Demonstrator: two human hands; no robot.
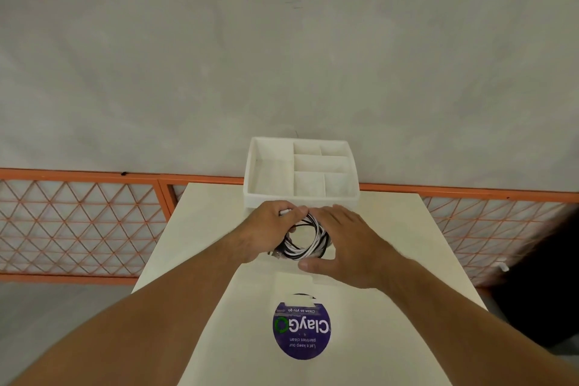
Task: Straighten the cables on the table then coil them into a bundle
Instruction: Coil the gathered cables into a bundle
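Note:
A coil of black and white cables [308, 247] lies on the cream table [206, 229], wound into a round bundle. My left hand [266, 229] grips the coil's left side, fingers curled over its top, with a white plug end showing between them. My right hand [341, 243] cups the coil's right side, its fingers arched over the loops and its thumb stretched along the near edge. A dark plug end sticks out at the coil's lower left.
A white divided organiser box [250, 188] stands just behind the coil at the table's far edge. A round purple sticker [302, 330] sits near me. An orange lattice fence [78, 222] runs behind the table on both sides.

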